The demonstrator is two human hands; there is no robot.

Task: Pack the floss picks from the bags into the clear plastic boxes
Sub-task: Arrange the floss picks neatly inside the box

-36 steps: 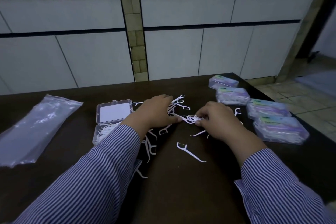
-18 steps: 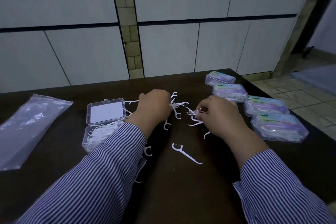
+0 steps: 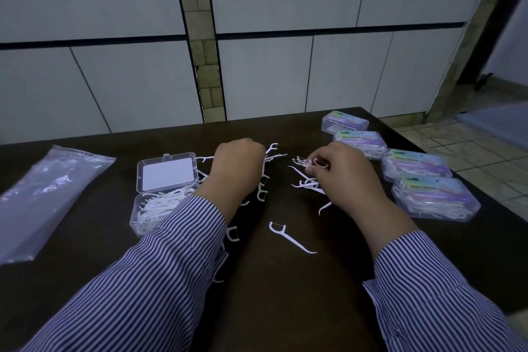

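White floss picks (image 3: pixel 265 180) lie scattered on the dark table (image 3: pixel 285 294) between my hands. My left hand (image 3: pixel 238 168) is curled over a bunch of picks, their heads sticking out past its knuckles. My right hand (image 3: pixel 340 171) pinches a small cluster of picks at its fingertips, just above more loose ones. One single floss pick (image 3: pixel 288 237) lies alone nearer to me. An open clear box (image 3: pixel 163 194) sits left of my left hand, its lid up and its base partly filled with picks.
A clear plastic bag (image 3: pixel 48 197) lies flat at the far left. Several closed, filled boxes (image 3: pixel 414 180) with purple labels line the table's right edge. White cabinet doors stand beyond the table; a tiled floor shows to the right.
My hands have drawn apart: the left pulled a bunch of picks leftward, the right lifted a cluster to the right. The view tilted down slightly.
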